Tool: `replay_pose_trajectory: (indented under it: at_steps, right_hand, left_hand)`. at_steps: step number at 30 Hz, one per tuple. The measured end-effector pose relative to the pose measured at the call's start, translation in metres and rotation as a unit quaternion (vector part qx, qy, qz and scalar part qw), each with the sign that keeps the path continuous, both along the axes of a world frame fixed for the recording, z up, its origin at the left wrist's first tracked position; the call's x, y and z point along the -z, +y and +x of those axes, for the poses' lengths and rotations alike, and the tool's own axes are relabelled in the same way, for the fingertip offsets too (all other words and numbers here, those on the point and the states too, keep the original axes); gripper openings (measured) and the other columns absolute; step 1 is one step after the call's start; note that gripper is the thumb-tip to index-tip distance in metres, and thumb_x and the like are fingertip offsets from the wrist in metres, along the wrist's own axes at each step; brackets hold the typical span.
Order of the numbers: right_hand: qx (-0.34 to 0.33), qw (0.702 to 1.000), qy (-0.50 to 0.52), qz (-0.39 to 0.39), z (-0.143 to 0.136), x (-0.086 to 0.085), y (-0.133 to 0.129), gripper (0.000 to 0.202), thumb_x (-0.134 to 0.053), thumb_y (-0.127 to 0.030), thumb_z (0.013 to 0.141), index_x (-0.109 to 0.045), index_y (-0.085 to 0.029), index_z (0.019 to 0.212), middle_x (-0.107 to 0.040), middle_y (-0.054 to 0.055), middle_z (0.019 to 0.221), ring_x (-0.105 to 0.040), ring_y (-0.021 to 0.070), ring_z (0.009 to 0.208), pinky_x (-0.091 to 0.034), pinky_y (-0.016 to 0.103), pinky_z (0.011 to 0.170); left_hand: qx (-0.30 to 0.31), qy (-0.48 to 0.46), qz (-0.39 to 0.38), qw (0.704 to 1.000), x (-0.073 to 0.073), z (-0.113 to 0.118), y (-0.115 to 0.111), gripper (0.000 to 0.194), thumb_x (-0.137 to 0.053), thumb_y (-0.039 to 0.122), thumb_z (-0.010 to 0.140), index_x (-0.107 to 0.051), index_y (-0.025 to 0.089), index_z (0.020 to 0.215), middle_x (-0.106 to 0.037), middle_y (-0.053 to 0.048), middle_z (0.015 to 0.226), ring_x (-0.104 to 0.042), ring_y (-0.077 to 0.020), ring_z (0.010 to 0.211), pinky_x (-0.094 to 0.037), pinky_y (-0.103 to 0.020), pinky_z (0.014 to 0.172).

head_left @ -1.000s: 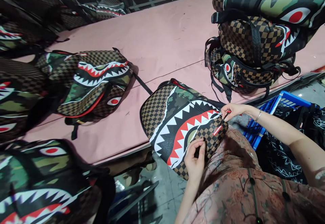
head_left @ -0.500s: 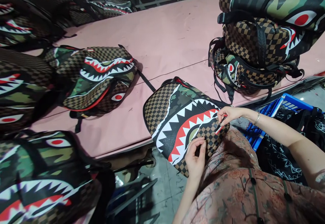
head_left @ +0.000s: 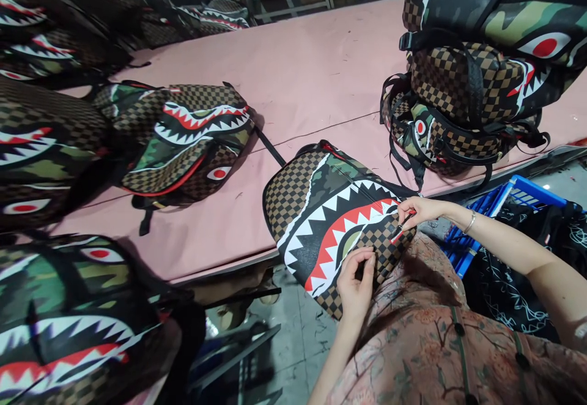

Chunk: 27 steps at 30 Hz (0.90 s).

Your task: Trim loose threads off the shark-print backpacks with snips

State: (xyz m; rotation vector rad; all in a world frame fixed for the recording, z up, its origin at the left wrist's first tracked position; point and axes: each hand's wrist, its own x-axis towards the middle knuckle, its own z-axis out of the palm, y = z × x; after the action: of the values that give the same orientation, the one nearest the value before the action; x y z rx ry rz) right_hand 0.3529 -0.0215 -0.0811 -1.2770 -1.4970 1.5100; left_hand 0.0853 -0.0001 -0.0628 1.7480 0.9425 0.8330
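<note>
A backpack (head_left: pixel 293 191) with a brown-and-black check, a camouflage patch and a printed shark mouth lies tilted over the table's front edge, its near end against my lap. My right hand (head_left: pixel 419 210) is closed around a small red-and-black tool (head_left: pixel 403 226) that looks like thread snips, its tip close to the check panel. On the lower part of the bag, my left hand (head_left: pixel 356 279) rests with thumb and forefinger pinched together. Whatever is between those fingertips is too small to make out.
The pink-covered table (head_left: pixel 302 68) runs across the view. More backpacks lie on the left, such as this one (head_left: pixel 197 130), and a stack of bags (head_left: pixel 458 81) stands at the right. Below it is a blue crate (head_left: pixel 523 191) holding black patterned material.
The view has shifted slightly, so the scene sits a little further right. Both hands keep nearly the same place and grip on the backpack.
</note>
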Motion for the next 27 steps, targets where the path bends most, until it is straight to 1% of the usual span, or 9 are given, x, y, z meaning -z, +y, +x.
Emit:
replay_pose_trajectory:
  at_steps: [4,8,13,17,20,23,25,27]
  right_hand:
    - [-0.012,1.000,-0.028,0.007,-0.001,-0.007,0.003,0.029,-0.071,-0.037,0.064,-0.062,-0.012,0.075,-0.059,0.000,0.071,-0.051,0.0094,0.065,-0.040,0.022,0.062]
    - [-0.018,0.998,-0.054,0.024,-0.005,-0.010,0.006,0.028,-0.071,-0.037,0.064,-0.062,-0.012,0.074,-0.059,0.000,0.073,-0.052,0.0094,0.065,-0.040,0.021,0.060]
    - [-0.004,0.998,-0.056,0.041,-0.007,-0.012,0.004,0.027,-0.069,-0.037,0.066,-0.062,-0.012,0.072,-0.059,0.000,0.070,-0.052,0.0104,0.066,-0.041,0.023,0.063]
    - [0.019,0.996,-0.076,0.050,-0.007,-0.017,-0.001,0.027,-0.069,-0.037,0.066,-0.061,-0.013,0.074,-0.060,0.001,0.074,-0.052,0.0114,0.068,-0.041,0.024,0.064]
    - [0.012,0.995,-0.091,0.046,-0.011,-0.021,-0.002,0.026,-0.069,-0.037,0.066,-0.061,-0.014,0.076,-0.060,0.002,0.074,-0.052,0.0116,0.067,-0.040,0.024,0.062]
    - [0.015,0.996,-0.074,0.046,-0.015,-0.024,-0.002,0.025,-0.069,-0.038,0.067,-0.061,-0.015,0.072,-0.060,0.002,0.073,-0.053,0.0125,0.067,-0.041,0.024,0.062]
    - [0.057,0.997,-0.033,0.033,-0.015,-0.023,-0.003,0.027,-0.070,-0.040,0.065,-0.060,-0.016,0.070,-0.059,0.001,0.071,-0.053,0.0124,0.065,-0.040,0.024,0.061]
    - [0.141,0.989,0.034,0.009,-0.014,-0.018,-0.007,0.029,-0.069,-0.043,0.064,-0.057,-0.018,0.071,-0.054,-0.002,0.063,-0.048,0.0103,0.055,-0.036,0.024,0.053]
  left_hand:
    - [-0.005,-0.003,0.000,1.000,-0.001,-0.001,0.000,0.011,-0.056,0.028,0.078,-0.062,0.018,0.079,-0.065,-0.006,0.088,-0.059,-0.0184,0.087,-0.045,-0.039,0.085]
    - [-0.005,-0.003,-0.003,1.000,0.000,-0.001,0.000,0.012,-0.056,0.028,0.078,-0.062,0.018,0.080,-0.065,-0.006,0.088,-0.059,-0.0186,0.087,-0.045,-0.039,0.085]
    - [-0.009,-0.009,-0.008,1.000,0.001,-0.003,0.000,0.012,-0.056,0.028,0.078,-0.062,0.018,0.080,-0.065,-0.006,0.089,-0.059,-0.0188,0.088,-0.045,-0.039,0.085]
    - [-0.004,-0.013,-0.019,1.000,0.001,-0.004,0.000,0.012,-0.055,0.028,0.079,-0.062,0.018,0.082,-0.065,-0.006,0.090,-0.060,-0.0186,0.088,-0.046,-0.037,0.085]
    - [0.008,-0.016,-0.032,0.999,0.003,0.000,0.001,0.015,-0.053,0.029,0.081,-0.062,0.018,0.087,-0.065,-0.007,0.092,-0.060,-0.0187,0.089,-0.046,-0.036,0.084]
    - [-0.004,-0.010,-0.057,0.998,0.005,0.009,0.003,0.021,-0.051,0.031,0.081,-0.060,0.019,0.096,-0.065,-0.007,0.093,-0.060,-0.0186,0.086,-0.047,-0.034,0.080]
    - [0.003,0.010,-0.046,0.999,0.005,0.018,0.006,0.023,-0.051,0.032,0.081,-0.059,0.019,0.099,-0.065,-0.007,0.091,-0.061,-0.0184,0.082,-0.047,-0.034,0.077]
    - [0.042,0.051,0.010,0.998,0.004,0.027,0.009,0.024,-0.054,0.033,0.079,-0.060,0.021,0.099,-0.064,-0.006,0.089,-0.060,-0.0187,0.079,-0.047,-0.034,0.074]
